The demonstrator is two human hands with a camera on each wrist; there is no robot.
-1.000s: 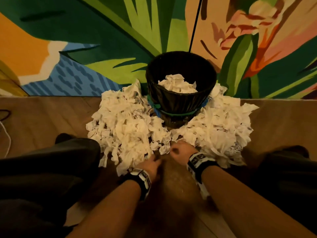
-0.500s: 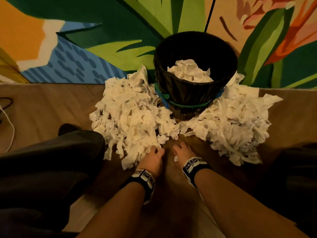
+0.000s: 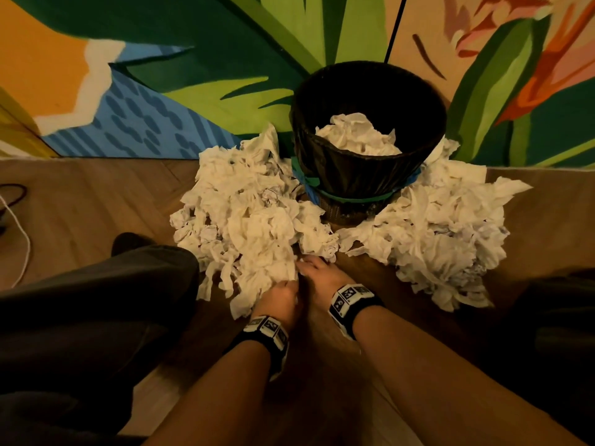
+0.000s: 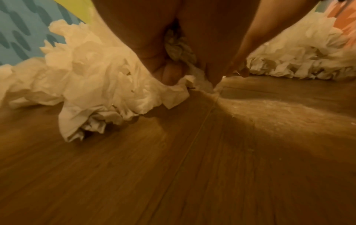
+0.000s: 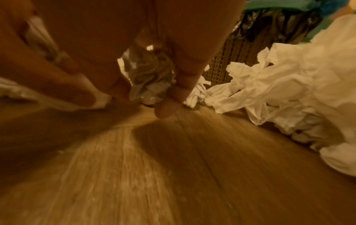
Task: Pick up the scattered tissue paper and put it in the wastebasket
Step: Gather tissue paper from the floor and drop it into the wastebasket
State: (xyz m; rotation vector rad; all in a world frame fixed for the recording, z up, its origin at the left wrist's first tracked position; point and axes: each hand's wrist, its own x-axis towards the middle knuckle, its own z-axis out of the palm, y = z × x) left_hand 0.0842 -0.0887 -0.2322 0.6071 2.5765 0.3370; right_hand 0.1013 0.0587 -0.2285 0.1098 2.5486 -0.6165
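Between the two heaps: both hands were down on the wooden floor [image 3: 96, 201] in front of the wastebasket [image 3: 370, 175], at the gap between the left tissue heap [image 3: 248, 220] and the right tissue heap [image 3: 438, 226].
Deciding relation: the left heap lay directly ahead of and against both hands, its near edge touching them; the right heap was well off to the right side. Neither heap had a clear long axis (each was a loose mound).
Nearer hand: the left hand [image 3: 280, 297] sat at the heap's near corner, the right hand [image 3: 322, 272] just beyond it at the inner edge, so both were about equally placed for the left heap.
Left fingers: in the left wrist view they curled down into the paper, with a crumpled wad [image 4: 179, 48] caught between fingers and palm; the fingertips [image 4: 169, 74] pressed into the sheet below.
Right fingers: curled around a crumpled ball [image 5: 152, 76], one fingertip [image 5: 165, 109] touching the floor beside it.
Where the tissue was: most of it on the floor in the two heaps flanking the basket, some already inside [image 3: 357, 136].
Judgement: the gathering grasp looked under way; the lift would go forward and up over the basket's near rim.
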